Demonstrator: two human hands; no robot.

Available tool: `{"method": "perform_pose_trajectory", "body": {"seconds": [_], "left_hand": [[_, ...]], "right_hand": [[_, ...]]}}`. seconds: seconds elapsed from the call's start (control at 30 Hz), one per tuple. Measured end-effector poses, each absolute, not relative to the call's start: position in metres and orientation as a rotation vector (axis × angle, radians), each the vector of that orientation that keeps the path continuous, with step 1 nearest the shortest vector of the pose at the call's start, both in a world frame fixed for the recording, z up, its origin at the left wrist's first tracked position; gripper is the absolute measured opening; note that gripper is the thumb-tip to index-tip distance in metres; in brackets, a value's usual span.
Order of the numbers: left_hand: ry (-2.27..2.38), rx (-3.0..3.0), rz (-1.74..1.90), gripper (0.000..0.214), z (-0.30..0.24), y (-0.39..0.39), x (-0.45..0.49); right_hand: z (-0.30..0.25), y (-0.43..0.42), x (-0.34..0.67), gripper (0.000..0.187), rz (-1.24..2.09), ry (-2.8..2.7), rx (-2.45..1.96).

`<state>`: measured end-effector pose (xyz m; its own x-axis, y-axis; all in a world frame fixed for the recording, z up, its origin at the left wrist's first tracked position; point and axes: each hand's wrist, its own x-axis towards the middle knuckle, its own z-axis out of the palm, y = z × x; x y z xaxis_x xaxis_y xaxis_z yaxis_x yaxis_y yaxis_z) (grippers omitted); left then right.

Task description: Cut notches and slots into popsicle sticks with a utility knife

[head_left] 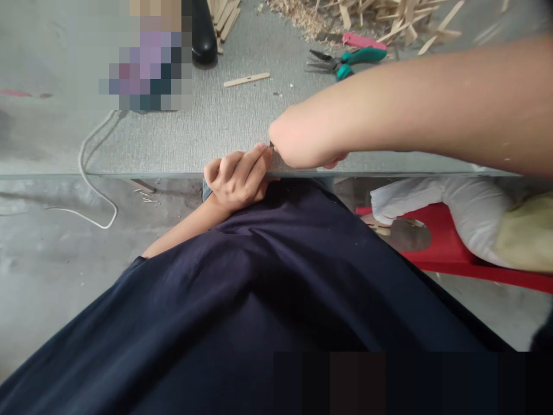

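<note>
At the table's near edge, my left hand (pixel 242 176) is closed with its fingers bent and pressed together. Its fingertips meet my right hand (pixel 305 135), which is curled into a fist with its back towards me. A small dark bit shows between the two hands, too little to name; whatever they hold is otherwise hidden. Beyond them lies a flat wooden stick (pixel 246 79) with a mark near its middle. Green-handled pliers (pixel 365 55), jaws parted, rest past my right forearm, beside a pink-handled tool (pixel 364 41).
Wood shavings (pixel 298 14) and a pile of split sticks (pixel 408 17) lie at the back. A black rounded object (pixel 204 37) stands near more sticks (pixel 227 17). A white cable (pixel 82 153) hangs over the table edge. Someone in white trousers (pixel 470 213) sits on a red chair (pixel 458 242).
</note>
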<state>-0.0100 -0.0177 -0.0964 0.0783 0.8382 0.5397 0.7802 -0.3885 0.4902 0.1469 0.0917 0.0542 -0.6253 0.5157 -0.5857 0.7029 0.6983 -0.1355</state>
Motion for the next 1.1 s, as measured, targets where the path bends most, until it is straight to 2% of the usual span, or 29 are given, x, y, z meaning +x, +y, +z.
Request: {"method": "perform_pose_trajectory", "body": {"seconds": [0.07,0.1,0.13,0.2,0.27,0.33,0.5,0.57,0.8,1.1], "left_hand": [[1.731,2.322,1.226,0.055,-0.092,-0.023,-0.01],[1.747,2.358,1.235,0.061,-0.088,-0.027,-0.009],[1.763,2.389,1.25,0.071,-0.083,-0.031,-0.009],[1.827,2.381,1.3,0.089,-0.069,-0.038,-0.009],[1.87,2.307,1.339,0.095,-0.051,-0.041,-0.01],[1.82,2.212,1.327,0.081,-0.031,-0.038,-0.011],[1.569,1.989,1.195,0.027,0.008,-0.018,-0.007],[1.523,1.934,1.214,0.016,0.017,-0.012,-0.002],[1.493,1.804,1.356,0.016,0.02,-0.002,0.009],[1.47,1.61,1.385,0.018,0.013,0.0,0.004]], "right_hand": [[0.078,0.063,0.136,0.031,-0.111,2.209,0.926],[0.09,0.048,0.135,0.021,-0.024,2.158,0.945],[0.101,0.035,0.136,0.02,0.001,2.166,1.093],[0.113,0.015,0.145,0.041,0.037,2.226,1.287],[0.114,0.003,0.16,0.043,0.03,2.386,1.422],[0.107,-0.003,0.174,0.042,0.007,2.514,1.492],[0.093,-0.008,0.192,0.047,-0.011,2.723,1.531],[0.093,-0.005,0.193,0.048,-0.035,2.764,1.548],[0.078,0.013,0.193,0.047,-0.183,2.881,1.597],[0.043,0.018,0.182,0.044,-0.139,3.043,1.685]]}}
